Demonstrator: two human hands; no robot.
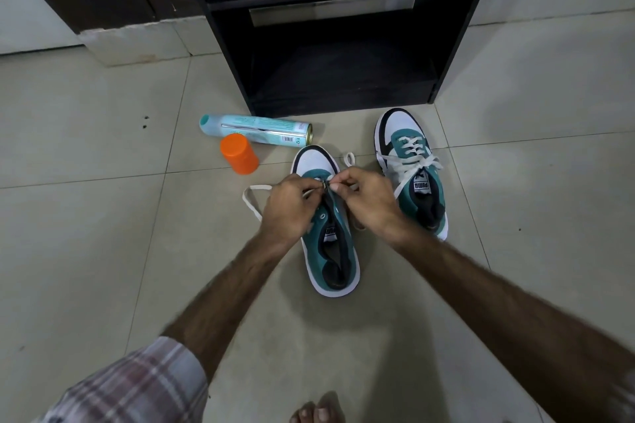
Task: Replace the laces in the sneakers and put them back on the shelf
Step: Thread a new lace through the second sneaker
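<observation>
Two teal, white and black sneakers stand on the tiled floor before a black shelf unit (457,55). The near sneaker (330,251) sits in the middle with its eyelets mostly bare. Over its front, my left hand (287,206) and my right hand (367,199) pinch a white lace (252,203) at the lowest eyelets. One lace loop trails left on the floor, and a small loop shows beyond the toe. The far sneaker (412,165) at the right is fully laced with a white lace, ends loose.
A teal spray can (256,130) lies on its side left of the sneakers, with an orange cap (239,154) beside it. The shelf unit's bottom compartment is open and dark. A bare foot (318,412) shows at the bottom edge. A plaid sleeve is at the lower left.
</observation>
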